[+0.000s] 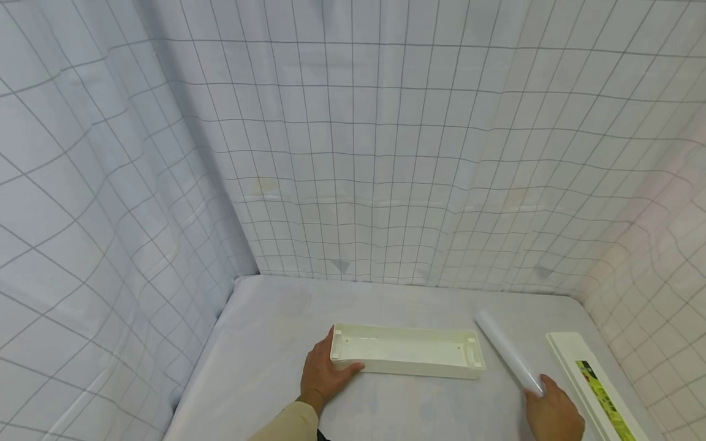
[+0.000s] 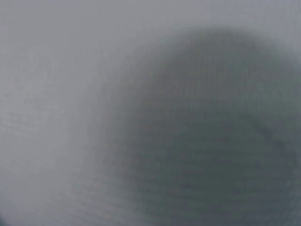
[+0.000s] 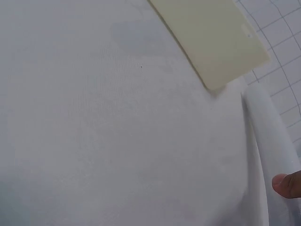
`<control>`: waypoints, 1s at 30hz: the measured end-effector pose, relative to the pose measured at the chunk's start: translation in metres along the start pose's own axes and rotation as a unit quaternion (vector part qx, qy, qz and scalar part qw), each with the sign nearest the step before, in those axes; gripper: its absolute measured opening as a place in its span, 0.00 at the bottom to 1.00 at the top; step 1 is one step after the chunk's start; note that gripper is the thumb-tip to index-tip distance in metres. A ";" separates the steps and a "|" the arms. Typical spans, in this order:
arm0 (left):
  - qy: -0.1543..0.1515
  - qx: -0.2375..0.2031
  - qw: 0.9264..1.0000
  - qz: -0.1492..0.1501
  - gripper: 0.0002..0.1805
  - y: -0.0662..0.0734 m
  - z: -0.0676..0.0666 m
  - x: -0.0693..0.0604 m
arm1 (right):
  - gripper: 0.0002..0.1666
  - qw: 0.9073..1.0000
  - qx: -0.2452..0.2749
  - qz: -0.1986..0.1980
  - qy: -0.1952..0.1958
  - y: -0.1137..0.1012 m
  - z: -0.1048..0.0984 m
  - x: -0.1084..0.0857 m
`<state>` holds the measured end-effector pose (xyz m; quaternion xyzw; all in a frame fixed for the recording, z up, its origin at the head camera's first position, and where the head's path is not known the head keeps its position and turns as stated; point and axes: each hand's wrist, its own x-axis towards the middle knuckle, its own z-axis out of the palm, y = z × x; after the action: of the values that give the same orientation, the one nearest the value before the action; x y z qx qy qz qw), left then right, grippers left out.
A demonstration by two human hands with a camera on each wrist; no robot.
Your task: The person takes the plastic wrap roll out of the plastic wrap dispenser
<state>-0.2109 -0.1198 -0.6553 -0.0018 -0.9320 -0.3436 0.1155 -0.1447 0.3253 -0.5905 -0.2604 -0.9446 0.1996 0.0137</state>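
Note:
In the head view, a long cream plastic box (image 1: 405, 369) with its open side up lies at the middle of the table. My left hand (image 1: 325, 372) grips the box's left end, thumb along the front wall and fingers behind. To the right of the box, a white roll, apparently of plastic film (image 1: 507, 349), slants away from me. My right hand (image 1: 554, 411) holds the roll by its near end. The right wrist view shows my thumb (image 3: 288, 185) on the roll (image 3: 268, 125), with the box (image 3: 214, 44) beyond. Only a blurred dark patch shows in the left wrist view.
A long cream lid (image 1: 573, 355) with a yellow-green label lies at the table's right side, just right of my right hand. The white-covered table (image 1: 265, 343) is enclosed by white grid-patterned curtains (image 1: 353, 153) at the back and both sides.

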 end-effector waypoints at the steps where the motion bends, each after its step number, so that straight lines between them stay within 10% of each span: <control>1: 0.000 0.001 1.000 -0.001 0.62 0.000 0.000 0.000 | 0.35 1.000 0.001 -0.001 -0.001 0.001 0.001 0.000; 19: 0.016 -0.014 1.000 0.018 0.61 -0.005 -0.009 0.006 | 0.39 0.998 0.025 -0.037 0.039 -0.018 0.024 -0.001; 30: -0.077 -0.115 0.990 -0.019 0.69 -0.015 -0.039 0.014 | 0.36 0.978 0.056 -0.187 0.066 -0.073 0.007 0.013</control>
<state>-0.2172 -0.1574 -0.6331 -0.0239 -0.8922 -0.4496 0.0359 -0.1927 0.2721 -0.5705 -0.0904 -0.9608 0.2286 0.1281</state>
